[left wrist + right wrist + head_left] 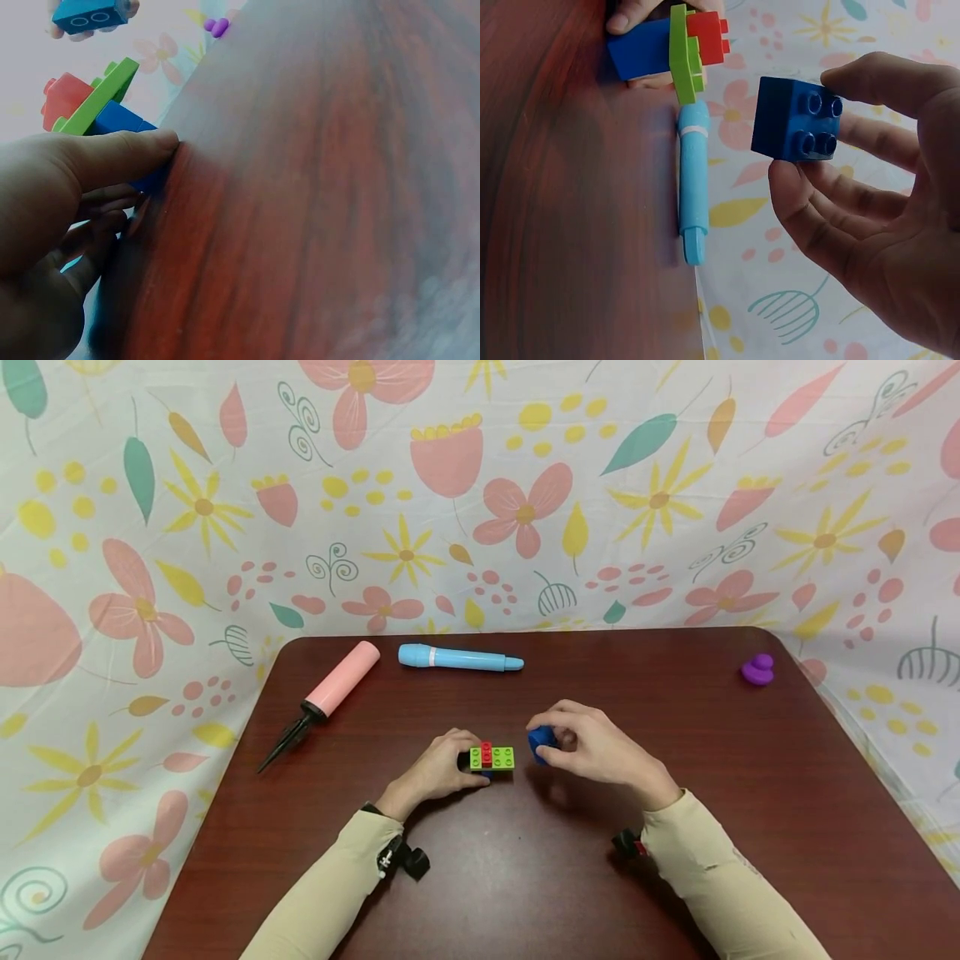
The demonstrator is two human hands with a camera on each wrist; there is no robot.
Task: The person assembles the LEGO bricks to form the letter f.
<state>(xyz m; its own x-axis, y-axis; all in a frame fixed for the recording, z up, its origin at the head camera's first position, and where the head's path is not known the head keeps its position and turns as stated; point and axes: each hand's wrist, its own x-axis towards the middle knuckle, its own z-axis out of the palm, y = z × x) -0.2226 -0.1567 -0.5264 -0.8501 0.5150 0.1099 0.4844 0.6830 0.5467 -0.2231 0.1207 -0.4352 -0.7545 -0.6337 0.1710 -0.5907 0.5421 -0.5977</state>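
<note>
On the table, my left hand (437,768) grips the blue base (640,49) of a small stack of toy building bricks between thumb and fingers. Across that base lies a flat lime-green plate (505,759) with studs, and a red brick (707,37) sits on top of the plate. To the right of the stack, my right hand (600,750) pinches a separate blue brick (793,120) above the table. Its studs show in the right wrist view, while its hollow underside faces the left wrist camera. A short gap separates this brick from the stack.
Behind the hands lies a light blue pen-shaped tube (461,658). A pink hand pump (341,681) with a black nozzle rests at the back left. Near the back right corner stands a purple knobbed piece (758,670). A flowered cloth (450,552) hangs behind the brown table (517,893).
</note>
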